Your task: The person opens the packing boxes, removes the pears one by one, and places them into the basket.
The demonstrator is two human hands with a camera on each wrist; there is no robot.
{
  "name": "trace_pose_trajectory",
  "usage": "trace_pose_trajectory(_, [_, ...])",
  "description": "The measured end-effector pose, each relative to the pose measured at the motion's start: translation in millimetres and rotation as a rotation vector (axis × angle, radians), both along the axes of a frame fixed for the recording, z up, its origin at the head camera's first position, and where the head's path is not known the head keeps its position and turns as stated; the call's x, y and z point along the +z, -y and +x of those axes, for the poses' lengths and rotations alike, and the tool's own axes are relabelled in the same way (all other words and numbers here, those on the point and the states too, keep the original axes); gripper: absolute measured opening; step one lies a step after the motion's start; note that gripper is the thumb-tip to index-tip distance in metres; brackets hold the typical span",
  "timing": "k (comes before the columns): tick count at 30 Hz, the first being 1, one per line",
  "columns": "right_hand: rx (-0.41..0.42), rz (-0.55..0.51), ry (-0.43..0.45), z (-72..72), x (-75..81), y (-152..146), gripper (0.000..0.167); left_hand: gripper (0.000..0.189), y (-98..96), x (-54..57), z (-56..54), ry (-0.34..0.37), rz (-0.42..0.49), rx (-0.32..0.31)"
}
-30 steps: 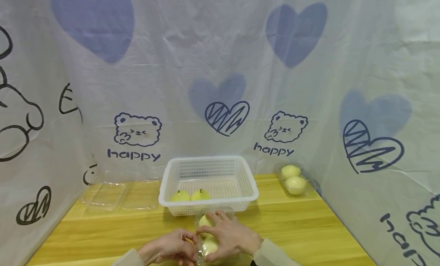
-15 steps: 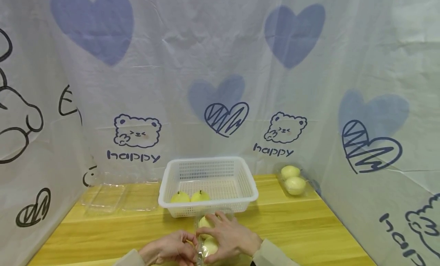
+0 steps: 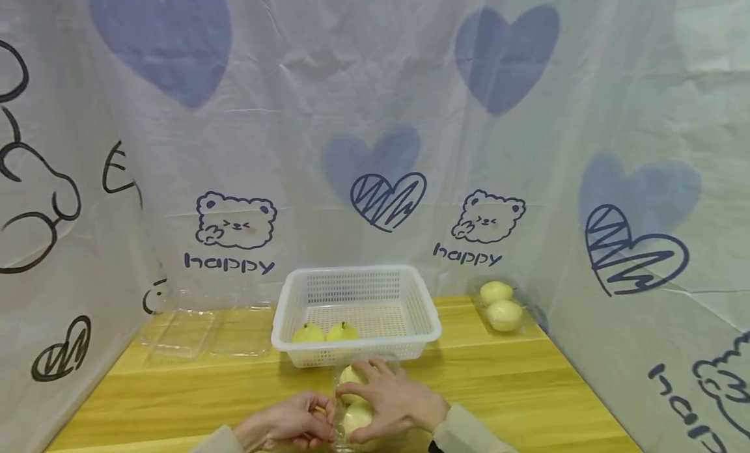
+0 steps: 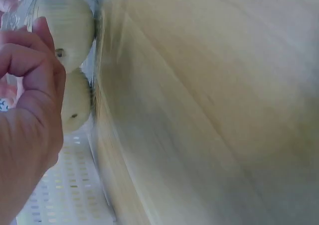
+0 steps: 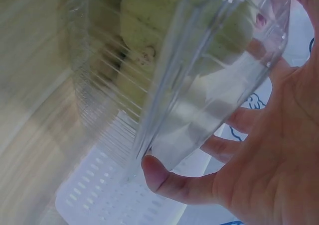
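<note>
A clear plastic fruit box (image 5: 169, 110) with two yellow-green pears (image 3: 358, 417) inside lies on the wooden table, just in front of the white basket (image 3: 430, 329). My left hand (image 3: 295, 419) pinches the left edge of the box with curled fingers, seen close up in the left wrist view. Across the top of the box my right hand (image 3: 395, 398) rests with spread fingers. One of its fingertips (image 5: 154, 170) touches the box rim in the right wrist view. The underside of the box is hidden.
Two pears (image 3: 331, 332) sit in the basket's near left part. Thin empty clear boxes (image 3: 184, 336) lie at the back left. Another clear box with two pears (image 3: 504, 315) stands at the back right. Patterned curtains (image 3: 375, 82) enclose the table (image 3: 504, 388).
The left hand's fingers have shifted slightly along the box's left edge. The right hand keeps its place on the box; the head view has moved only a little.
</note>
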State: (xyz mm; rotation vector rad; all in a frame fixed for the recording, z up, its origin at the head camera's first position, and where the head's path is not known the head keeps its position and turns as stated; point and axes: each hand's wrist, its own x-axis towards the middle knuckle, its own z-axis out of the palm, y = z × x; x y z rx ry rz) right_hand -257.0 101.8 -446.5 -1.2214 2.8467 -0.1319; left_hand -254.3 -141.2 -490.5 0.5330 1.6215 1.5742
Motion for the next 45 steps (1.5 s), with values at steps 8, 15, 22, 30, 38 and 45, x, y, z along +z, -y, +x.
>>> trace_pose_trajectory(8, [0.007,-0.006,-0.005,5.3,-2.8,0.7,0.072,0.009,6.4,-2.3,-4.0,-0.041,-0.024,0.052])
trace_pose_trajectory(15, [0.010,0.032,-0.017,4.2,-2.0,1.7,0.075,0.017,9.0,-1.9,-18.6,-0.178,-0.073,0.226])
trace_pose_trajectory(22, [0.015,0.030,-0.028,2.7,-2.6,0.1,0.075,0.044,0.2,-0.6,-28.7,-0.241,-0.113,0.406])
trace_pose_trajectory(30, [0.038,0.036,-0.047,1.5,-3.1,0.5,0.073,0.061,-6.9,-3.7,-35.5,-0.265,-0.110,0.447])
trace_pose_trajectory(38, [0.057,0.037,-0.049,0.2,-3.2,1.3,0.074,0.061,-11.3,-2.3,-40.4,-0.257,-0.125,0.519])
trace_pose_trajectory(45, [0.054,0.028,-0.053,0.6,-4.7,0.0,0.072,0.061,-13.6,-4.5,-44.3,-0.203,-0.061,0.532])
